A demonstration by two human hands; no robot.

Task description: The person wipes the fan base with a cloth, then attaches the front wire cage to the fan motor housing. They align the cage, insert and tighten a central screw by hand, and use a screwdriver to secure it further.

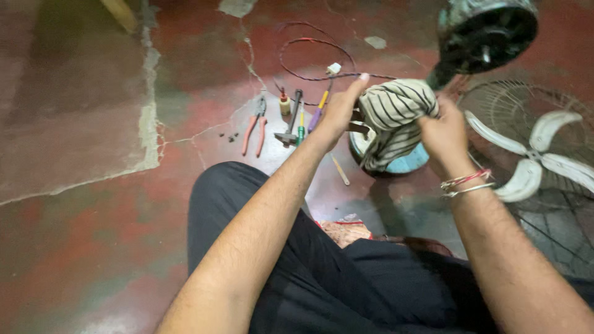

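Both hands grip a striped cloth (396, 114) wrapped over the fan's base (405, 162) on the floor. Left hand (340, 111) closes on the cloth's left edge; right hand (444, 133) clutches its right side (fingers buried in folds). Left of the cloth: pliers (255, 133), screwdrivers (317, 111). Right: fan blades (532, 158).

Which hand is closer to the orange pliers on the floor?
Left. The left hand grips the striped cloth just right of the tool row where the orange pliers lie. The right hand holds the cloth's far side, farther away.
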